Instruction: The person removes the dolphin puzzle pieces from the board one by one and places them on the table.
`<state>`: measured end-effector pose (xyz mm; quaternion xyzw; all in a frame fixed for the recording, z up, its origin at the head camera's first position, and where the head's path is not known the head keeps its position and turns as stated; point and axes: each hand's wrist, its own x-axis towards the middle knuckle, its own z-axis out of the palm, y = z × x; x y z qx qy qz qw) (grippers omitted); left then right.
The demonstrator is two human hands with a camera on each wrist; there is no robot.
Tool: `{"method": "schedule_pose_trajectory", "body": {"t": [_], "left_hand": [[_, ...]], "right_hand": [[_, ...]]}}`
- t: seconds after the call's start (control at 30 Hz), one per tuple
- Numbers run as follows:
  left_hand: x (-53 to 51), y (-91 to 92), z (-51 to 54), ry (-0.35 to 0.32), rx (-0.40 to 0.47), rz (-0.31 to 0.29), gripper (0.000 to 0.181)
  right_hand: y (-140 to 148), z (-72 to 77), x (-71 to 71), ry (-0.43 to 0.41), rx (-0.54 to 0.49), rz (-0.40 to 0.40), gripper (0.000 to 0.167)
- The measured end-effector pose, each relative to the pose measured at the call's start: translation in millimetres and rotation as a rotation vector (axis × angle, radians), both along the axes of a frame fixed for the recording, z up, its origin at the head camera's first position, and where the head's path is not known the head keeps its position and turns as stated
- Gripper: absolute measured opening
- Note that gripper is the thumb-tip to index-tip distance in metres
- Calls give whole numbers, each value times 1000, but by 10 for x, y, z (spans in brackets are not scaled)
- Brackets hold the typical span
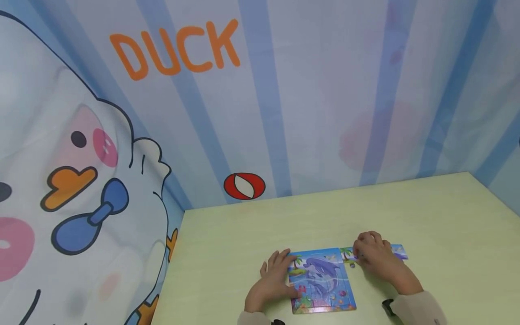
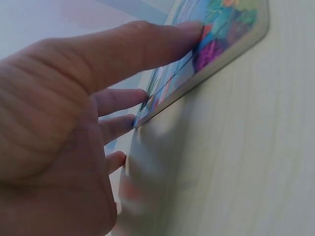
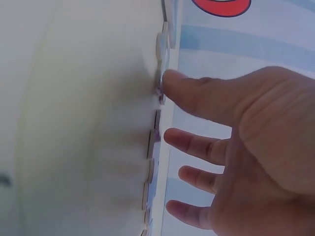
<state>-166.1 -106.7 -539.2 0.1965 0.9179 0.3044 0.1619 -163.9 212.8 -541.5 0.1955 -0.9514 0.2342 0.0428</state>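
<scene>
Beige sleeves (image 1: 420, 311) reach in below the dolphin puzzle (image 1: 322, 280), which lies on the table (image 1: 219, 262) between the hands. The left hand (image 1: 276, 276) rests along the puzzle's left edge, fingers spread. A row of pieces (image 1: 399, 251) begins at the puzzle's upper right corner, its long axis leading rightward away from it; the right hand (image 1: 375, 253) lies over that row and is clearly the nearer to it.

Seen from the left wrist, the thumb (image 2: 179, 39) lies on the puzzle's face near one corner, other fingertips at its rim, gripping nothing.

From the right wrist, the row shows edge-on; the thumb is at one piece, three fingers apart, the forefinger hidden, so whether they pinch it cannot be told.
</scene>
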Motion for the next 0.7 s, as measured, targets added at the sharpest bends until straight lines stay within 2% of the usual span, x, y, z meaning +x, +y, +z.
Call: {"method": "schedule_pose_trajectory", "body": {"t": [0.17, 0.33, 0.53, 0.7], "left_hand": [[4, -10, 10, -2, 14, -3, 89], [-4, -15, 24, 1, 31, -16, 89], [-8, -21, 17, -9, 15, -19, 87], [2, -12, -3, -12, 6, -10, 87]], "right_hand": [[-42, 30, -30, -20, -29, 18, 21], [-127, 102, -25, -87, -73, 55, 27], [-274, 156, 7, -143, -29, 111, 39], [-338, 114, 32, -156, 11, 95, 41]]}}
